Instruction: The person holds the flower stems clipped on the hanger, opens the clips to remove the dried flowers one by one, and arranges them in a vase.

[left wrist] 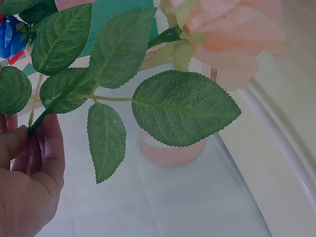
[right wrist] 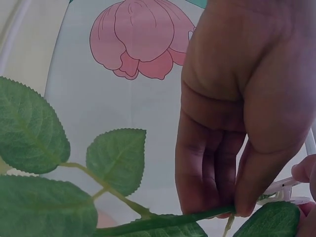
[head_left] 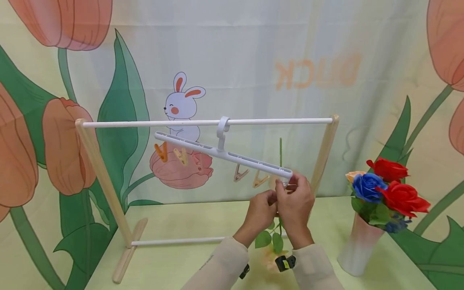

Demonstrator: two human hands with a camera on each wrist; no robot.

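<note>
My left hand [head_left: 259, 209] pinches the green stem of an artificial peach rose [head_left: 272, 257] that hangs bloom downward. Its leaves [left wrist: 185, 108] fill the left wrist view, and the bare stem end rises behind the hanger. Beside it, my right hand [head_left: 296, 199] holds a white clothes clip [right wrist: 284, 190] under the right end of a grey clip hanger [head_left: 221, 153]. That end tilts low, while the hook hangs over the rack's white bar [head_left: 279, 121]. In the right wrist view, left fingers [right wrist: 195, 192] pinch the stem close to the clip. Whether the clip grips the stem is unclear.
Along the hanger dangle an orange clip [head_left: 162, 152], a cream clip [head_left: 180, 156], a pink clip [head_left: 197, 162], a brown clip [head_left: 240, 173] and a yellow clip [head_left: 260, 179]. A vase [head_left: 360, 245] of red and blue roses stands right. Wooden posts [head_left: 105, 185] support the rack.
</note>
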